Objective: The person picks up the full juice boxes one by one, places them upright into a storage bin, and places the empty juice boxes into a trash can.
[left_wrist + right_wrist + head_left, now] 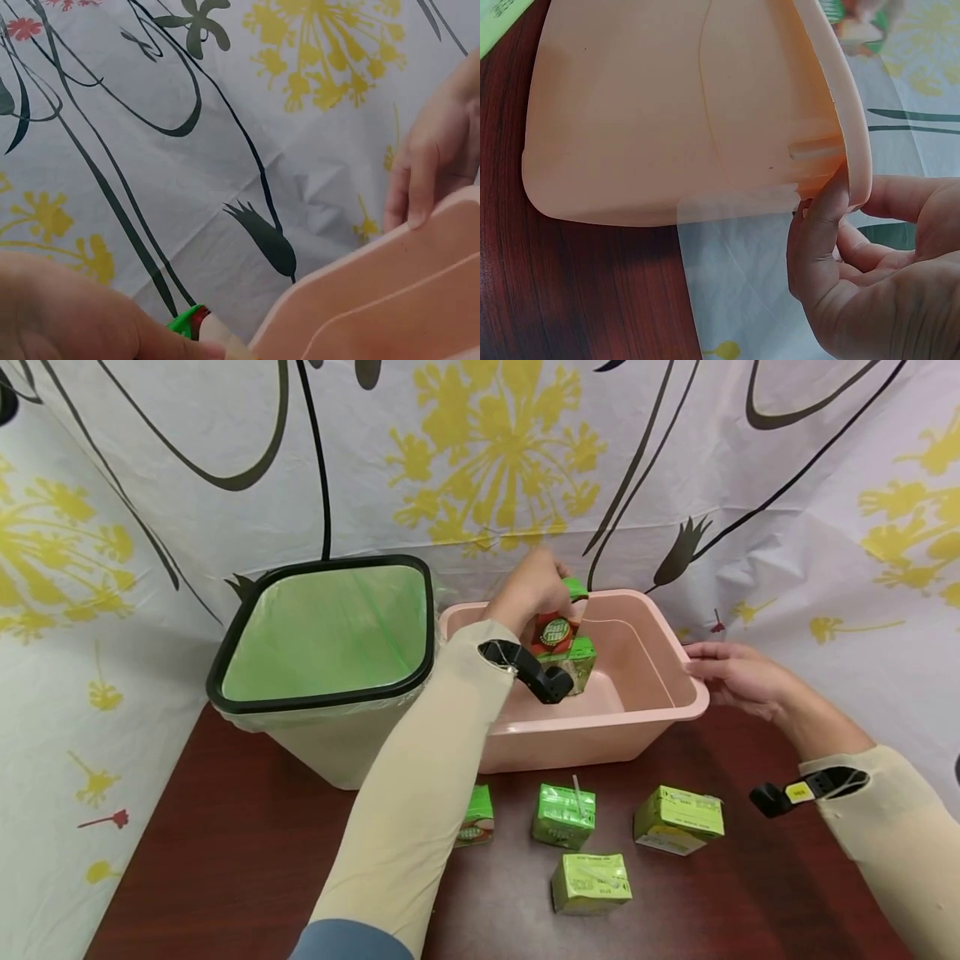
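Only the right wrist view is showing the right hand (870,262) hooking its thumb under the pink tub's (660,693) rim. The left hand (532,589) is curling its fingers round a green carton (564,647) inside the tub. Four cartons (564,814) are lying at six o'clock on the bench (225,860); the lined bin (326,643) is standing at nine.
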The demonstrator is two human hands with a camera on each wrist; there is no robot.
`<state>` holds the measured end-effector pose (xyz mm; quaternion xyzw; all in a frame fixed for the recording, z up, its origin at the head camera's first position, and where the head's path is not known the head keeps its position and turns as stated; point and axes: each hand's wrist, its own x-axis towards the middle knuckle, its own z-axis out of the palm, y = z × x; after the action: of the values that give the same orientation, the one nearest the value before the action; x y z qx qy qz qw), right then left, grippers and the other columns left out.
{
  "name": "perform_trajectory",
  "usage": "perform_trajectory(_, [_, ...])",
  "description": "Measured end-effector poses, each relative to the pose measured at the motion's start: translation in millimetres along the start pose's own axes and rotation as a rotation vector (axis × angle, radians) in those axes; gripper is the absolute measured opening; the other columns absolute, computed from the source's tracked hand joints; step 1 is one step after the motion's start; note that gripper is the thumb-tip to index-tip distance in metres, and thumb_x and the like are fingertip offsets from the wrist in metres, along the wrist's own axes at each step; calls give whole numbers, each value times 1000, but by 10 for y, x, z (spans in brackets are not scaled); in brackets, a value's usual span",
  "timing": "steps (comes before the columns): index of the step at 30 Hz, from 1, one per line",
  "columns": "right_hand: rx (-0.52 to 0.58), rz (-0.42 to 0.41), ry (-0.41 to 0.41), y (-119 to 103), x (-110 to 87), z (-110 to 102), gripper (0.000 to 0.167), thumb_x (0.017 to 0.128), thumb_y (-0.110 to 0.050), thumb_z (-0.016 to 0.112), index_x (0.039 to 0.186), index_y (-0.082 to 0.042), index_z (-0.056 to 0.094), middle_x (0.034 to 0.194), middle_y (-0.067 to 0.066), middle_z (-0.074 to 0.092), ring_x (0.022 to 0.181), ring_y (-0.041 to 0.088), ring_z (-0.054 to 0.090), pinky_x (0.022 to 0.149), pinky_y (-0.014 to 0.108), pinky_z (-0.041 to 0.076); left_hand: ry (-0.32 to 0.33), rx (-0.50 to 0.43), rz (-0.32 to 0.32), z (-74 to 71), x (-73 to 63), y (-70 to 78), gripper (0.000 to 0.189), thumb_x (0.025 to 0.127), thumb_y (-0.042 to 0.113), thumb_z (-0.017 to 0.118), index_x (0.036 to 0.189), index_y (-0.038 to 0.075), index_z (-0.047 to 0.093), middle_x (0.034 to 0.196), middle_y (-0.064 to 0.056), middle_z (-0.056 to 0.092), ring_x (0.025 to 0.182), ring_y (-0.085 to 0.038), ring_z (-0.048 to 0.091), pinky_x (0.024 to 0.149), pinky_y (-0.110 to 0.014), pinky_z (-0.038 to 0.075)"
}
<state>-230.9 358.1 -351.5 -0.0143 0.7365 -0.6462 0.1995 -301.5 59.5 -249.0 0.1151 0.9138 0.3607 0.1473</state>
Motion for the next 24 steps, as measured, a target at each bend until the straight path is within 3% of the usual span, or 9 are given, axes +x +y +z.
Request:
perform_trajectory(4, [-6,-8,-5,2,1,-1,22,106,-4,49,108,-17,66,98,2,69,86,14,70,70,30,59,40,59,-38,85,8,-128,45,90,8,79,132,8,66,135,-5,63,118,-21,60,89,-28,54])
perform_trajectory(10, [-7,-7,-7,-3,11,5,22,106,-4,49,110,-17,65,98,2,69,87,14,69,71,31,59,19,10,-57,142,42,-360,33,92,4,74,125,6,69,126,-9,65,104,-23,62,80,-30,53])
perform_trajectory(14, [-11,-5,-3,-3,14,-4,22,106,-4,49,109,-18,65,98,2,69,87,14,69,70,31,59,-18,56,-49,168,119,-523,42,91,5,76,132,5,66,132,-10,64,112,-25,62,88,-31,54])
perform_trajectory(16, [-13,-4,-2,-1,12,-8,22,106,-4,49,109,-18,65,98,2,69,87,13,69,70,31,59,-40,32,-43,193,155,-614,50,90,5,78,137,4,62,139,-11,60,121,-27,59,95,-35,54])
perform_trajectory(20, [-23,-2,-2,-1,3,-8,21,106,-4,49,109,-18,65,98,2,69,87,13,69,71,31,59,-64,-32,9,279,203,-804,52,88,3,79,137,3,60,142,-12,56,124,-29,57,96,-38,53])
perform_trajectory(24, [-41,-1,0,-4,-6,0,20,106,-5,49,110,-18,64,100,1,69,89,12,69,72,31,59,-55,-33,91,387,243,-959,46,86,-1,79,130,2,63,136,-14,59,119,-28,58,92,-36,53])
